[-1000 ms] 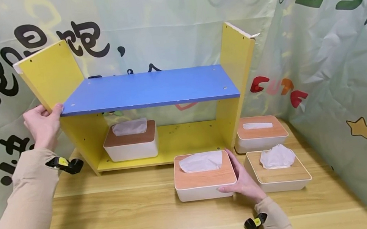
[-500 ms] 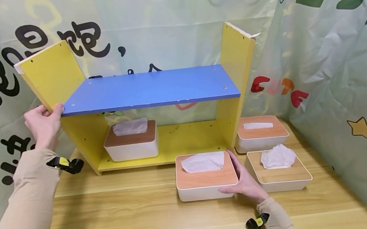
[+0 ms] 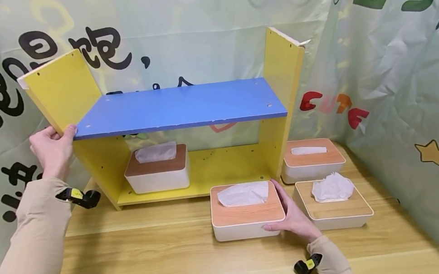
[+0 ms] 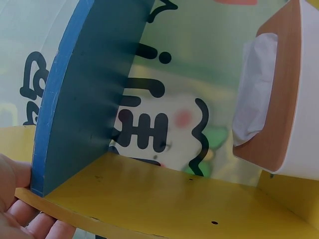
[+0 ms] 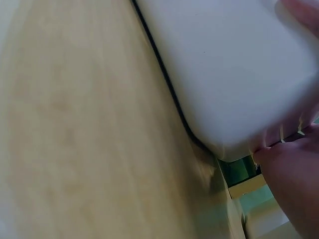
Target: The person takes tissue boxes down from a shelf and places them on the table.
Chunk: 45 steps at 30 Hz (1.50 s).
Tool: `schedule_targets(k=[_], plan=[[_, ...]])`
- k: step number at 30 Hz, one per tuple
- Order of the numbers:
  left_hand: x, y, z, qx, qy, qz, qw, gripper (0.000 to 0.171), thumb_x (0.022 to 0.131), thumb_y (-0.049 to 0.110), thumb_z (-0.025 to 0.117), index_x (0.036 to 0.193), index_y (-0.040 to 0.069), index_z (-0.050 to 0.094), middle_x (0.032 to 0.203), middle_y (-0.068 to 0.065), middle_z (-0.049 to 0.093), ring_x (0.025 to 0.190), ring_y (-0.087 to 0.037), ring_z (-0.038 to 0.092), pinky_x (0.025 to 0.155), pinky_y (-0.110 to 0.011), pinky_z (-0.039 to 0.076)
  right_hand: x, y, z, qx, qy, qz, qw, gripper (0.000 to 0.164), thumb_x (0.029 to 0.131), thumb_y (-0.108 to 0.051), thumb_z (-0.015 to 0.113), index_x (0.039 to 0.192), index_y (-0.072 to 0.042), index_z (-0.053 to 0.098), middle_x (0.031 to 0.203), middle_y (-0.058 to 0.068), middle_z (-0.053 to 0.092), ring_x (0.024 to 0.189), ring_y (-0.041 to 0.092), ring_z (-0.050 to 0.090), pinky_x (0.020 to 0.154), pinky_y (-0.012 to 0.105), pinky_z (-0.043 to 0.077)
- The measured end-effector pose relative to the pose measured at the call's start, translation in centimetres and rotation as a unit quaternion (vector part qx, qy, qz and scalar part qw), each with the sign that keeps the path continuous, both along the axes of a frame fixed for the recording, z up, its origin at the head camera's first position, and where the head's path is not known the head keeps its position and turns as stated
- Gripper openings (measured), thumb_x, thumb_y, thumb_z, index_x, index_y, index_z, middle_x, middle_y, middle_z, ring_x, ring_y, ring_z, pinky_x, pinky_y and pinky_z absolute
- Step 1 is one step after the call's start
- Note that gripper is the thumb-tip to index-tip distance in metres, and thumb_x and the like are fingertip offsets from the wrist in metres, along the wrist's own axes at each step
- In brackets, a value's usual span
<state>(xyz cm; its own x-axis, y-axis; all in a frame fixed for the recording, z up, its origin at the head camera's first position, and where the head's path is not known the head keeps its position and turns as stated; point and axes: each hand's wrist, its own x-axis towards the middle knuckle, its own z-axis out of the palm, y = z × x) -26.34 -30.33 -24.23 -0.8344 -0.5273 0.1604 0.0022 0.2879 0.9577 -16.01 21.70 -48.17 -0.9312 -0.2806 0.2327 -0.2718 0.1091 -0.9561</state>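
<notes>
My left hand (image 3: 52, 148) grips the front edge of the left side panel of a yellow shelf unit (image 3: 63, 87), where the blue board (image 3: 182, 105) joins it. In the left wrist view, the thumb touches the blue board while fingers curl around the yellow panel. My right hand (image 3: 293, 219) holds a tissue box (image 3: 251, 230) by its right end, thumb on its front face. White walls, a wood-look lid and protruding tissue make up this box, just in front of the shelf. The right wrist view shows its white side (image 5: 234, 74) close to the tabletop.
Another tissue box (image 3: 159, 181) stands in the shelf's lower compartment, at the left. Two more, a rear tissue box (image 3: 314, 169) and a front tissue box (image 3: 341, 221), stand right of the shelf on the wooden table (image 3: 157, 263). Printed cloth (image 3: 200, 43) hangs behind and at the sides.
My right hand and the tissue box it holds have shifted very slightly to the right. The left hand keeps its grip on the shelf, and the other boxes stay put.
</notes>
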Motion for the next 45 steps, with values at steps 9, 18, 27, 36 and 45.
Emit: schedule_targets(k=[9,18,27,36,45], plan=[[-0.04,-0.05,-0.06,0.005,0.008,-0.001,1.0000,0.052,0.094,0.025,0.068,0.141,0.003,0.056,0.062,0.036,0.061,0.062,0.017,0.058,0.066,-0.001,0.049,-0.10,0.03,0.07,-0.001,-0.009,0.007,1.000,0.131,0.066,-0.003,0.091,0.161,-0.002,0.001,0.163,0.027,0.018,0.126,-0.010,0.043,0.101,0.012,0.042],[-0.12,-0.04,0.04,0.015,0.011,-0.006,0.9998,0.055,0.095,0.023,0.067,0.143,0.001,0.054,0.053,0.037,0.054,0.062,0.017,0.058,0.065,0.000,0.048,0.05,0.08,0.29,-0.003,-0.030,0.014,0.999,0.133,0.068,-0.007,0.091,0.162,-0.009,-0.003,0.165,0.027,0.013,0.124,-0.006,0.046,0.100,0.015,0.045],[-0.14,-0.06,-0.03,0.018,0.013,-0.008,0.9997,0.054,0.095,0.023,0.067,0.143,0.001,0.053,0.053,0.037,0.054,0.062,0.017,0.058,0.065,0.000,0.049,0.00,0.18,0.17,0.000,-0.027,0.018,0.999,0.136,0.067,-0.007,0.092,0.162,-0.009,-0.005,0.163,0.029,0.016,0.122,-0.005,0.048,0.100,0.016,0.046],[-0.12,-0.06,-0.08,0.012,0.010,-0.008,0.9998,0.055,0.095,0.025,0.067,0.143,0.001,0.054,0.053,0.037,0.053,0.062,0.017,0.058,0.065,0.000,0.048,-0.05,0.29,0.14,-0.001,-0.032,0.023,0.999,0.136,0.067,-0.007,0.092,0.162,-0.010,-0.006,0.163,0.030,0.015,0.121,-0.005,0.049,0.099,0.017,0.047],[-0.09,-0.06,-0.11,0.005,0.008,-0.008,0.9999,0.054,0.095,0.026,0.066,0.143,0.002,0.054,0.053,0.038,0.052,0.063,0.018,0.057,0.067,0.000,0.048,-0.11,0.43,0.00,0.000,-0.036,0.026,0.999,0.135,0.068,-0.005,0.091,0.162,-0.012,-0.006,0.164,0.029,0.014,0.121,-0.004,0.049,0.099,0.017,0.047]])
